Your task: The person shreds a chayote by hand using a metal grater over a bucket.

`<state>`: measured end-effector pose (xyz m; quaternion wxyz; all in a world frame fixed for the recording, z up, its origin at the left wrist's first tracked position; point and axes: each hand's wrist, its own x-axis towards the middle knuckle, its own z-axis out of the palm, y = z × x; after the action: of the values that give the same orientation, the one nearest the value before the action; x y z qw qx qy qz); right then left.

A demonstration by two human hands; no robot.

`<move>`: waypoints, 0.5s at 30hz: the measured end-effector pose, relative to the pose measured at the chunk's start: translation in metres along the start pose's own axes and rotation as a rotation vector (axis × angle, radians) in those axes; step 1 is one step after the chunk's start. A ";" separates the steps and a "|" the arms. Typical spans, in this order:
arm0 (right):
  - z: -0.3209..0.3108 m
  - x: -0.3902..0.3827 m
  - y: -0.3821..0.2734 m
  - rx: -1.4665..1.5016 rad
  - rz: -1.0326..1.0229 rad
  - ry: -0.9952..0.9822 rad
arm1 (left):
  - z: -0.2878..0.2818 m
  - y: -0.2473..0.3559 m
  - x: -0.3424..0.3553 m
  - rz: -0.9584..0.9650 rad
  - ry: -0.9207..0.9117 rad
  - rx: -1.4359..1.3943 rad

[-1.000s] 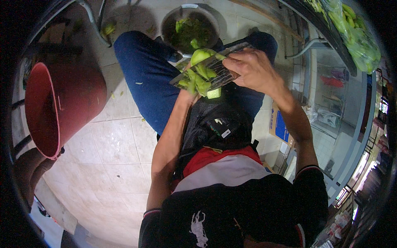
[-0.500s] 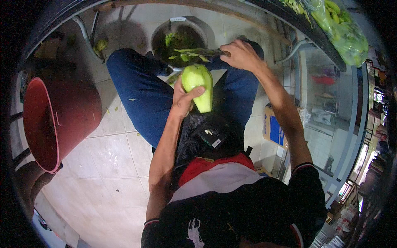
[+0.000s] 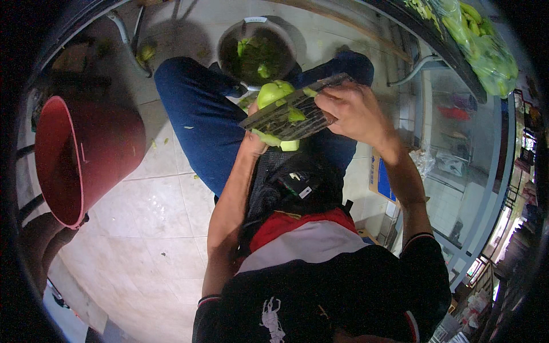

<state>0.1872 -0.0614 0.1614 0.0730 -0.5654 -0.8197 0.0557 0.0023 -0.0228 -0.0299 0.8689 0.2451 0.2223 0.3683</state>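
Observation:
My left hand (image 3: 255, 144) is closed around a peeled, pale green papaya (image 3: 274, 93) between my knees. In my right hand (image 3: 355, 113) is a cleaver (image 3: 280, 123), its broad dark blade slanting across the papaya. The blade hides the fruit's middle and most of my left fingers. Green shreds and a larger green piece cling to the blade's upper face. Just beyond my hands, a round tub (image 3: 292, 50) on the floor contains dark liquid or scraps and several green pieces.
A large red bucket (image 3: 114, 151) lies tipped toward me at the left. A clear bag of green produce (image 3: 486, 54) rests on the dark surface at the upper right. Beside my right knee stands a blue and yellow box (image 3: 382, 178). Green scraps dot the tiled floor (image 3: 151, 211).
My right hand has brought the cleaver from above the tub down and toward me, across the papaya. The blade now covers the fruit's middle.

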 end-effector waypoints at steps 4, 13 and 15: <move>0.005 -0.003 -0.005 -0.025 -0.031 0.016 | -0.009 0.002 0.009 -0.121 -0.019 -0.224; 0.020 -0.004 -0.014 -0.107 -0.036 0.079 | -0.001 0.005 -0.013 -0.225 0.136 -0.319; 0.024 -0.003 -0.013 -0.095 -0.042 0.136 | 0.000 0.007 -0.014 -0.212 0.148 -0.234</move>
<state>0.1715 -0.0692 0.1395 0.1031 -0.5533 -0.8262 -0.0232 -0.0106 -0.0289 -0.0229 0.9066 0.0898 0.2659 0.3151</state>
